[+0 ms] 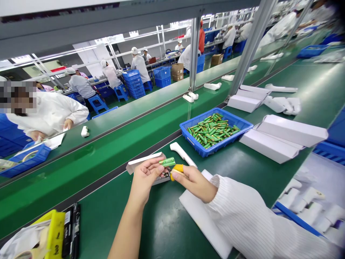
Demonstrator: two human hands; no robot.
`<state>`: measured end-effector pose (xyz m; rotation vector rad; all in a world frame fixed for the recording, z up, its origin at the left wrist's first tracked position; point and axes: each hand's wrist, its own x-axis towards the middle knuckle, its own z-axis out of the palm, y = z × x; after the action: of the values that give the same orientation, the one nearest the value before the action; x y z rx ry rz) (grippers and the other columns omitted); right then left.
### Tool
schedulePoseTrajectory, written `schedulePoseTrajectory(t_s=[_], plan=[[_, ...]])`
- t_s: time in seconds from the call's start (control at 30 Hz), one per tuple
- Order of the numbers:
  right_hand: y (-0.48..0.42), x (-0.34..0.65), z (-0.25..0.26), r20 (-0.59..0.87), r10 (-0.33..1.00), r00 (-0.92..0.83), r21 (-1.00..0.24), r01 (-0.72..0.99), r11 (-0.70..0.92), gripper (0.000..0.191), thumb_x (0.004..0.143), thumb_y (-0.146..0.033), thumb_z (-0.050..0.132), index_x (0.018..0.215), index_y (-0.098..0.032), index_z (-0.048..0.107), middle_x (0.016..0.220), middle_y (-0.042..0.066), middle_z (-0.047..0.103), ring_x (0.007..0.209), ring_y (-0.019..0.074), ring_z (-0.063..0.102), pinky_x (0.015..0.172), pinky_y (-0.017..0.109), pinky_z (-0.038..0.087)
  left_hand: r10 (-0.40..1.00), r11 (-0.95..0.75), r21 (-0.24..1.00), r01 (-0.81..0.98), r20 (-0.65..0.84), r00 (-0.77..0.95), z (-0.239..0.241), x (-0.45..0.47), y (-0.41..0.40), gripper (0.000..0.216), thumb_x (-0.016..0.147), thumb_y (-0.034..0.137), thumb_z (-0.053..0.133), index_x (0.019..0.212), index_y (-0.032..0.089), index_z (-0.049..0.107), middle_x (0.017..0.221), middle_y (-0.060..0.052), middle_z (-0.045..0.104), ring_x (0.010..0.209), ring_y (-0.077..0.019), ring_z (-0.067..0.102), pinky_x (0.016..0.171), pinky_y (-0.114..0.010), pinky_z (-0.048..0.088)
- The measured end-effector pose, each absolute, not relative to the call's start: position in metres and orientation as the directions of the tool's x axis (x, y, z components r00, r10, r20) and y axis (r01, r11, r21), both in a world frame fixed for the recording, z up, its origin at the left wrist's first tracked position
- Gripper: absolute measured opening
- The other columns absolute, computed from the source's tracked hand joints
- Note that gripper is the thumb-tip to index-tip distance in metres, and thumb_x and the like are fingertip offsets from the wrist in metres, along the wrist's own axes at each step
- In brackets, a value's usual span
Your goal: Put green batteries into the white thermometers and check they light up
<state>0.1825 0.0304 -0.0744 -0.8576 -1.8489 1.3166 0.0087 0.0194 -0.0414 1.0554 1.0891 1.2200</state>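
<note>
My left hand point(147, 175) pinches a green battery point(167, 162) between thumb and fingers, just above a small open white box point(144, 162). Shiny metallic pieces show inside the box, partly covered by my hands. Close on the right, my right hand point(194, 182), with yellow finger covers point(177, 168), is closed in a pinch by the battery's lower end. What it grips, if anything, is too small to tell. Just behind my hands lies a white curved plastic piece point(183, 154). A blue tray point(206, 151) full of loose green batteries stands beyond it.
White cartons point(275, 145) stand at the right, near a bin of white plastic parts point(309, 201). White sheets point(201, 219) lie under my right forearm. A yellow box point(55, 233) and black pens point(71, 228) are front left. Across the green conveyor point(107, 154) sits a co-worker point(51, 108).
</note>
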Motion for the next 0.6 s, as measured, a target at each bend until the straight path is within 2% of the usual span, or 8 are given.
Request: schedulePoseTrajectory(t_s=[0.17, 0.3, 0.43, 0.6], plan=[[0.032, 0.182, -0.074, 0.167, 0.821, -0.546, -0.967, 0.07, 0.243, 0.039, 0.093, -0.048, 0.041, 0.076, -0.015, 0.052, 0.066, -0.002, 0.043, 0.061, 0.0105, 0.037, 0.057, 0.024, 0.029, 0.998, 0.059, 0.985, -0.163, -0.056, 0.025, -0.04, 0.009, 0.02, 0.034, 0.067, 0.026, 0.077, 0.096, 0.012, 0.068, 0.078, -0.006, 0.072, 0.066, -0.0124, 0.066, 0.059, -0.018, 0.051], [0.032, 0.182, -0.071, 0.159, 0.836, -0.526, -0.985, -0.022, 0.173, 0.039, 0.09, -0.051, 0.045, 0.078, -0.015, 0.054, 0.066, -0.002, 0.043, 0.061, 0.0103, 0.037, 0.057, 0.024, 0.03, 0.997, 0.067, 0.991, -0.12, -0.063, 0.038, -0.04, 0.007, 0.02, 0.033, 0.068, 0.026, 0.076, 0.097, 0.013, 0.067, 0.083, -0.007, 0.072, 0.071, -0.0139, 0.067, 0.061, -0.02, 0.052], [0.033, 0.181, -0.072, 0.145, 0.869, -0.473, -0.989, -0.066, 0.129, 0.041, 0.088, -0.053, 0.047, 0.073, -0.015, 0.052, 0.057, -0.005, 0.034, 0.052, 0.0079, 0.029, 0.049, 0.023, 0.024, 0.997, 0.067, 0.996, -0.053, -0.064, 0.052, -0.041, 0.01, 0.019, 0.03, 0.065, 0.023, 0.077, 0.091, 0.013, 0.066, 0.078, -0.004, 0.07, 0.07, -0.0123, 0.065, 0.068, -0.021, 0.052], [0.031, 0.176, -0.075, 0.113, 0.851, -0.513, -0.988, -0.149, 0.041, 0.042, 0.087, -0.056, 0.048, 0.074, -0.016, 0.05, 0.053, -0.008, 0.029, 0.047, 0.0065, 0.023, 0.045, 0.022, 0.018, 1.0, 0.006, 1.0, 0.004, -0.006, 0.01, -0.043, 0.018, 0.017, 0.024, 0.064, 0.023, 0.076, 0.08, 0.014, 0.061, 0.068, 0.0, 0.064, 0.063, -0.0096, 0.059, 0.064, -0.021, 0.05]])
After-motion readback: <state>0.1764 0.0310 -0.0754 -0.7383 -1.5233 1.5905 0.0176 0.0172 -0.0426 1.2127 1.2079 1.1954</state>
